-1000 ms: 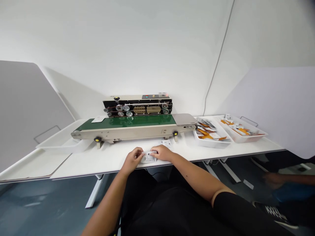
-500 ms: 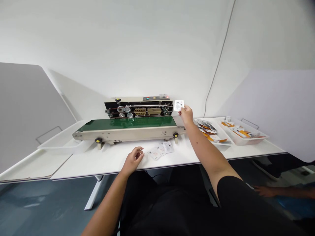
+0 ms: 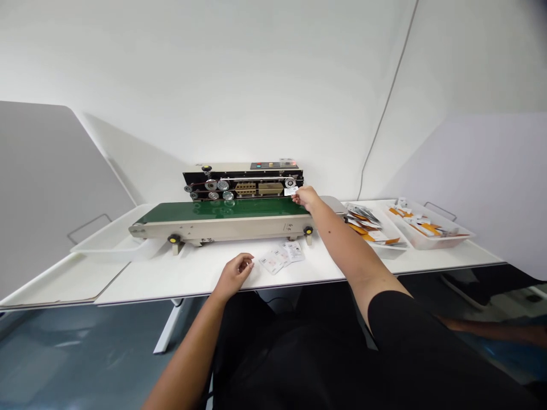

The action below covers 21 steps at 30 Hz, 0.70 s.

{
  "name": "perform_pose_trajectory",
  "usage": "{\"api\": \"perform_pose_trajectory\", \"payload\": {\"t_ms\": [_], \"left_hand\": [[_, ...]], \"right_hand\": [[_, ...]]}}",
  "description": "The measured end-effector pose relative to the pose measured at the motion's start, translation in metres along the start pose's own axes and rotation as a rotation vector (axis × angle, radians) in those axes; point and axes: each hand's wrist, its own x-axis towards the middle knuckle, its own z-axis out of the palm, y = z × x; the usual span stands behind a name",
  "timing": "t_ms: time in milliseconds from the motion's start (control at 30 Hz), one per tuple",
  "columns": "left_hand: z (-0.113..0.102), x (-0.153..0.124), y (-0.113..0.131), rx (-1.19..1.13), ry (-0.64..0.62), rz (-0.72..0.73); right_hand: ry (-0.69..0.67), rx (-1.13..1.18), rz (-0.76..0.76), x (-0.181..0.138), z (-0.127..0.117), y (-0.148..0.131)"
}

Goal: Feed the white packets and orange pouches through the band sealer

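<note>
My right hand (image 3: 304, 197) pinches a small white printed sachet (image 3: 291, 191) at the right end of the band sealer (image 3: 245, 188), by its rollers. The sachet lies nearly edge-on to me there, partly hidden by my fingers. Below the rollers runs the sealer's green conveyor belt (image 3: 213, 210). My left hand (image 3: 237, 272) rests on the table near its front edge, fingers loosely curled and holding nothing. Just right of it, several white printed sachets (image 3: 282, 256) lie fanned out flat and overlapping.
A translucent tray (image 3: 102, 245) stands at the belt's left end. On the right, one white tray (image 3: 395, 242) holds silver and orange packets, and another tray (image 3: 444, 242) holds more orange and white ones. Another person's arm (image 3: 491, 329) shows at lower right.
My right hand has moved left and slightly down, bringing the sachet from beside the sealer to its rollers and tipping it flatter. My left hand has stayed beside the fanned sachets.
</note>
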Motion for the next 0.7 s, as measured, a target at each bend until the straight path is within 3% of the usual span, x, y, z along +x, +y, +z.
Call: {"api": "perform_pose_trajectory", "payload": {"t_ms": [100,167,233,267,333,400,433,500,567,700], "left_hand": [[0.0,0.0,0.001,0.011,-0.002,0.001],[-0.001,0.0,0.002,0.01,-0.003,0.002],[0.0,0.0,0.002,0.015,-0.005,0.003],[0.0,0.0,0.003,0.019,-0.006,0.002],[0.0,0.0,0.003,0.026,-0.009,0.0],[0.001,0.0,0.004,0.028,-0.011,0.004],[0.001,0.0,0.004,0.028,-0.012,0.009],[0.002,0.0,0.005,0.031,-0.019,0.018],[0.002,0.001,0.005,0.039,-0.028,0.02],[0.003,0.002,0.003,0.061,-0.035,0.018]], "right_hand": [[0.061,-0.078,-0.071,-0.011,0.001,0.0],[0.195,-0.192,-0.297,-0.03,0.002,0.005],[0.23,-0.32,-0.603,-0.061,0.007,0.018],[0.14,-0.366,-0.735,-0.079,0.01,0.027],[-0.26,-0.439,-0.899,-0.117,0.016,0.053],[-0.638,-0.54,-0.945,-0.148,0.02,0.085],[-0.745,-0.592,-0.914,-0.16,0.021,0.101],[-0.854,-0.675,-0.825,-0.175,0.022,0.129],[-0.868,-0.71,-0.767,-0.182,0.023,0.149],[-0.9,-0.656,-0.853,-0.189,0.032,0.16]]}}
